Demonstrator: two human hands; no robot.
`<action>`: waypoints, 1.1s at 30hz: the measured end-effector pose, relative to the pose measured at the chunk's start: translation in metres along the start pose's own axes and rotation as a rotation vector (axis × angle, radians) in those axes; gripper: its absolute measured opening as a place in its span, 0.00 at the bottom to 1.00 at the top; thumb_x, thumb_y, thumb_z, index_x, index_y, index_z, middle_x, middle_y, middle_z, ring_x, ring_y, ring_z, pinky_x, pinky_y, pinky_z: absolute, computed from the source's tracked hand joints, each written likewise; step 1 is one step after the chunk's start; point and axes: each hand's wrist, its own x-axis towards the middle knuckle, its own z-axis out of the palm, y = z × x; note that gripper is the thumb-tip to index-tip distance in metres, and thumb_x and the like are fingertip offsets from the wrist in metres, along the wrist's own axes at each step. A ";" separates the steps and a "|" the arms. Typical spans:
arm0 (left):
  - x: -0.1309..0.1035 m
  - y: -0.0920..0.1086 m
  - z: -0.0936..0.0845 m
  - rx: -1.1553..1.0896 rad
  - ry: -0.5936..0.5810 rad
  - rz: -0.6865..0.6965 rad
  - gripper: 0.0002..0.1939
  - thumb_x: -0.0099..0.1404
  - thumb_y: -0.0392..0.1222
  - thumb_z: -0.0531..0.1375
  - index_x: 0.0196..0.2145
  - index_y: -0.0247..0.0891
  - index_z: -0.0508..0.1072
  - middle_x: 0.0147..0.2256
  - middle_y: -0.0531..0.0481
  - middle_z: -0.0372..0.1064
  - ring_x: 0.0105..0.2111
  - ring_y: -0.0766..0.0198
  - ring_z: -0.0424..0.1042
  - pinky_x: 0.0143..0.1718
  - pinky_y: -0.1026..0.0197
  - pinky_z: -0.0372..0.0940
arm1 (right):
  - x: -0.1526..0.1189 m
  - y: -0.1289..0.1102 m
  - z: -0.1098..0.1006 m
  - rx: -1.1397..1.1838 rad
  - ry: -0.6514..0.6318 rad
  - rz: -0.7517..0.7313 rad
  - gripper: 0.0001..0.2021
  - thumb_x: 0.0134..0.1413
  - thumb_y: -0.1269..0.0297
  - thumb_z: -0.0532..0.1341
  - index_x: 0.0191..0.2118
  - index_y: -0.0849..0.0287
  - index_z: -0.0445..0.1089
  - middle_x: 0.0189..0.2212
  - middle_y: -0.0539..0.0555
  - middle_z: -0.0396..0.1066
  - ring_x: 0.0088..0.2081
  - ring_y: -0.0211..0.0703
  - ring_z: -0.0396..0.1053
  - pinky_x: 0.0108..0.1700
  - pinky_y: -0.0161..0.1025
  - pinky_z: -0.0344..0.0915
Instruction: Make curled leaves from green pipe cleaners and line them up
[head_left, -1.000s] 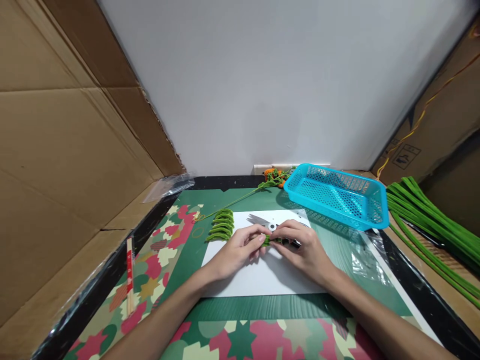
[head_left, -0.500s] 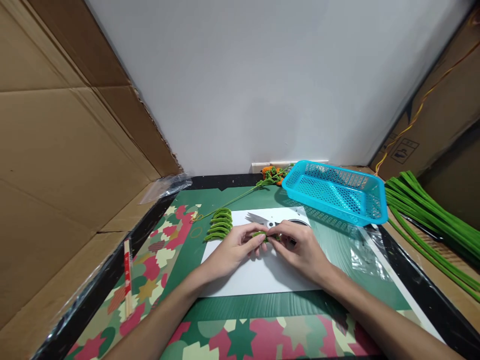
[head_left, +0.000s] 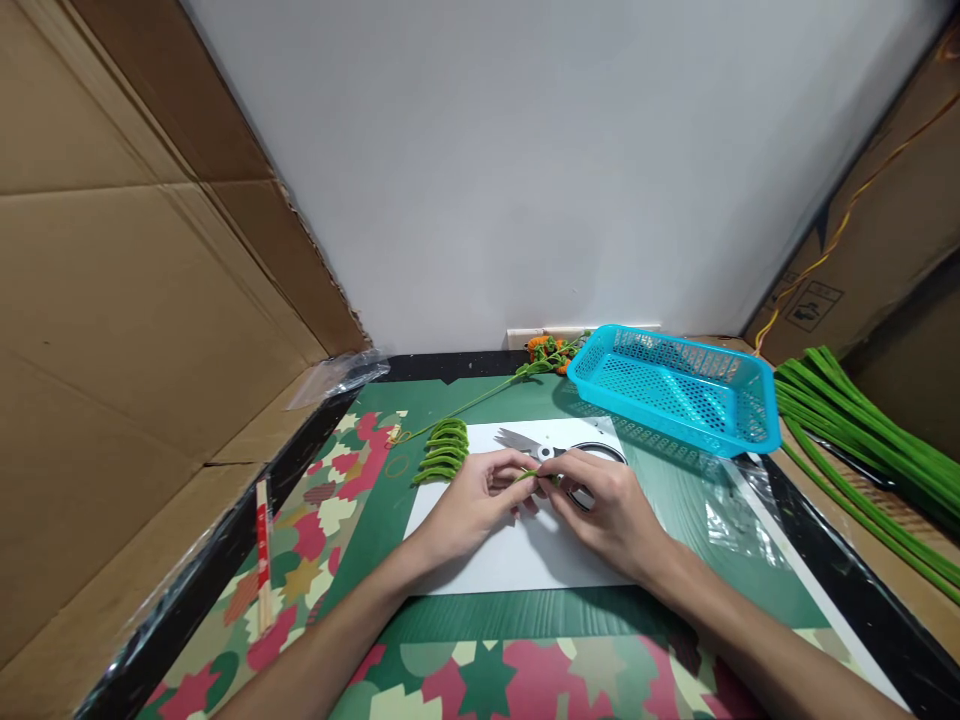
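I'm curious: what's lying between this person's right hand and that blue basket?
In the head view, the stretch from the right hand to the blue basket crosses a black scissor handle, part of the white paper, then green mat.

A pale grey wall (head_left: 480, 180) rises behind the black-edged counter (head_left: 450, 368), creased brown cardboard (head_left: 112, 330) to its left, a printed cardboard panel (head_left: 885, 250) to its right, light duller there

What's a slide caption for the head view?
Left hand and right hand pinch a small green piece above white paper, scissors just beyond.
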 end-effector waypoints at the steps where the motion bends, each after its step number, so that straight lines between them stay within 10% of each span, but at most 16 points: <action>1: 0.000 0.001 0.000 -0.006 -0.002 0.000 0.15 0.70 0.50 0.67 0.45 0.34 0.78 0.32 0.46 0.79 0.33 0.60 0.78 0.32 0.63 0.67 | 0.000 0.001 -0.001 0.028 -0.011 -0.006 0.08 0.68 0.72 0.61 0.46 0.54 0.77 0.37 0.53 0.79 0.33 0.42 0.75 0.37 0.37 0.67; 26: 0.000 0.001 -0.002 0.107 0.094 0.048 0.09 0.64 0.42 0.71 0.40 0.35 0.85 0.35 0.46 0.82 0.33 0.60 0.78 0.39 0.60 0.71 | -0.001 0.007 -0.003 -0.036 -0.060 -0.143 0.08 0.69 0.74 0.60 0.43 0.56 0.76 0.38 0.54 0.79 0.37 0.43 0.77 0.39 0.37 0.69; 33: -0.021 0.020 -0.031 0.537 0.055 0.082 0.06 0.66 0.41 0.68 0.39 0.41 0.86 0.38 0.50 0.83 0.36 0.60 0.76 0.40 0.60 0.67 | 0.000 0.005 -0.007 -0.235 -0.123 -0.265 0.06 0.70 0.63 0.63 0.47 0.57 0.75 0.40 0.56 0.80 0.39 0.48 0.77 0.38 0.41 0.67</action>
